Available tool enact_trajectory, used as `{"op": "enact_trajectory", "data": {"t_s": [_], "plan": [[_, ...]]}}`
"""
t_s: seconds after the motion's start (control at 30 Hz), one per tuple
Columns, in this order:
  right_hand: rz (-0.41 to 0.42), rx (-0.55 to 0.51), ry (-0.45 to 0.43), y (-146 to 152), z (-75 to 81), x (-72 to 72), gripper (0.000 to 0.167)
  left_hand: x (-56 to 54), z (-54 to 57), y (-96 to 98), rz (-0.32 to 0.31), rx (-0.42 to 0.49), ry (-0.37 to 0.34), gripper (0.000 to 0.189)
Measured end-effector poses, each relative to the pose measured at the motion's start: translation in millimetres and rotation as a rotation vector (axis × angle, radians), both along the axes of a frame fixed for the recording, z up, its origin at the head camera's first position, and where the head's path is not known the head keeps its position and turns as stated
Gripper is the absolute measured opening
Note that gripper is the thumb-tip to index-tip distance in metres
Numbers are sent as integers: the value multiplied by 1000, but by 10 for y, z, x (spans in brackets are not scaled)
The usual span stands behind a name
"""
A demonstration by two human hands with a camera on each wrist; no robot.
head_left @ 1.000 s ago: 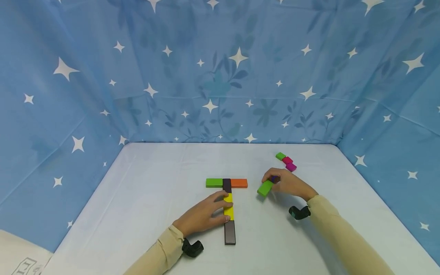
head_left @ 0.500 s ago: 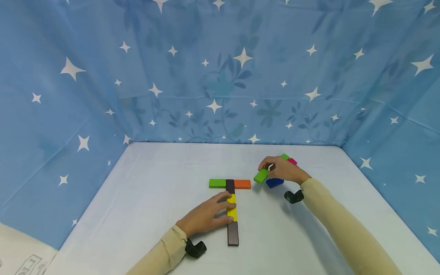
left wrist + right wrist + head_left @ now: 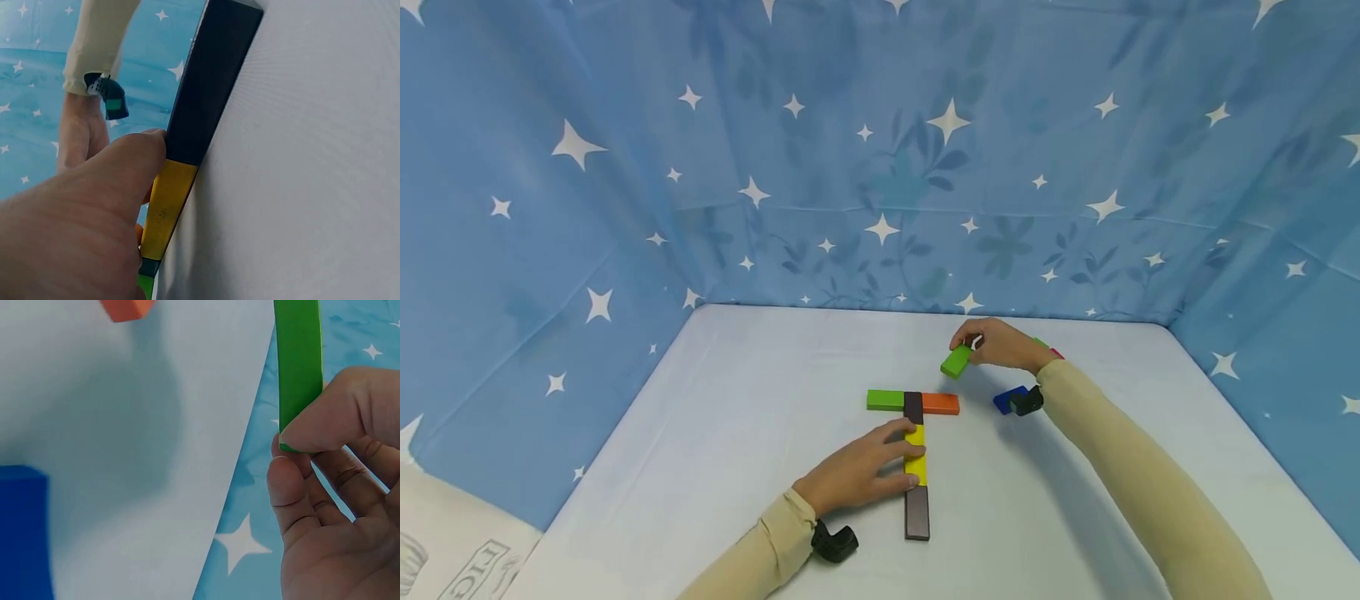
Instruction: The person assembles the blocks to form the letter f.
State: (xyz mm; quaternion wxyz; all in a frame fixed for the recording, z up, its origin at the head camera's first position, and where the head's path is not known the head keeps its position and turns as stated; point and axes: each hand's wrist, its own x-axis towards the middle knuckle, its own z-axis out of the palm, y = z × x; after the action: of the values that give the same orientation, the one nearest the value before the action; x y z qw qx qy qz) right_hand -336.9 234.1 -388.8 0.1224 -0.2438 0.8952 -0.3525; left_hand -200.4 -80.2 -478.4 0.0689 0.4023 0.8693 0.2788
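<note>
Pinching a green block (image 3: 956, 362) in right hand (image 3: 1004, 344), above white table (image 3: 752, 375), left hand (image 3: 860, 469) loosely spread, touching yellow block (image 3: 916, 467)

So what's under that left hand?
In the head view, the left hand rests on a yellow strip, which shows between the fingers. The parts directly beneath them, and whatever is under the palm, are covered.

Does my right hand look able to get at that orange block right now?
Probably not to grasp it yet: your right hand pinches a green block. The way itself looks free, though: nothing covers the orange block, and its outer end touches no other block.
</note>
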Motion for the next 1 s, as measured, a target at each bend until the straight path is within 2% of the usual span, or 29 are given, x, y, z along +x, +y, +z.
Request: {"op": "enact_trajectory", "data": {"t_s": [0.2,0.4,0.53,0.67,0.8,1.0], "plan": [[23,16,-11,-117,-32,-189,28,-19,4,-13,-13,0,2,47],[64,67,-37,-254,-270,-391,26,-23,-25,1,-27,-2,-4,49],[101,110,-40,-373,-413,-497,34,-9,-47,24,-25,-10,3,49],[143,127,2,-455,-462,-539,41,0,-55,49,-33,-17,14,49],[196,101,55,-527,-441,-547,41,-7,-21,46,-30,-14,26,48],[278,77,79,-661,-422,-566,41,-21,9,10,-16,-13,25,47]]}}
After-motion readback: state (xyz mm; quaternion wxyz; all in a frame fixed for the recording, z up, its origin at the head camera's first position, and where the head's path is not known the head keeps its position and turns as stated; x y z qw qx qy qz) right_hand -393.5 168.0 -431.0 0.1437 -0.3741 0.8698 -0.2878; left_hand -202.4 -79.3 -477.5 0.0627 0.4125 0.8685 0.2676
